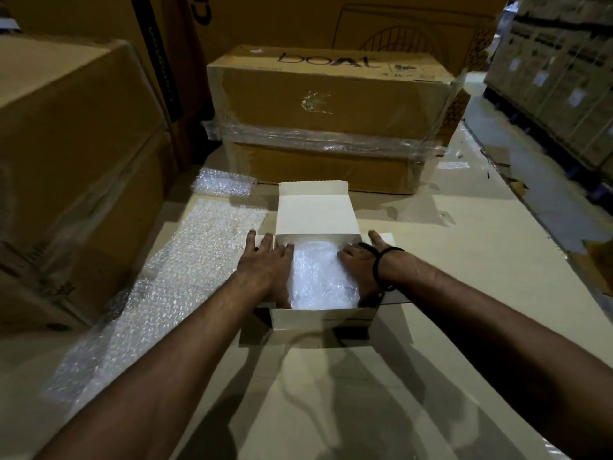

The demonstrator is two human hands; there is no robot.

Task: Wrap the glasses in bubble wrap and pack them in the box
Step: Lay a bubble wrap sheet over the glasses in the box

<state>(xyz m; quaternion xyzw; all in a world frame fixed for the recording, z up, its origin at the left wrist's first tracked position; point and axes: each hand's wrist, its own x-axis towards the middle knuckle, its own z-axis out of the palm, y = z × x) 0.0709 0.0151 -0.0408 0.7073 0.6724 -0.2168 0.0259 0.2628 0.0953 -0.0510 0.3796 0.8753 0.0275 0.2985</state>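
Observation:
A small white box point(320, 316) stands open on the cardboard floor, its lid flap point(316, 210) raised at the far side. Inside lies a bubble-wrapped bundle point(320, 280); the glass within cannot be made out. My left hand point(265, 265) lies over the box's left wall with its fingers straight and spread, and its thumb side touches the bundle. My right hand point(360, 260), with a black band on the wrist, is at the bundle's right side. Several of its fingers bend down onto the wrap, and one finger points out straight over the right flap.
A long sheet of bubble wrap point(172, 277) is spread left of the box, with a smaller piece point(224, 182) beyond it. A taped brown carton point(328, 117) stands just behind the box. Big cartons point(73, 161) wall the left side. Stacked goods point(557, 78) line the aisle at right.

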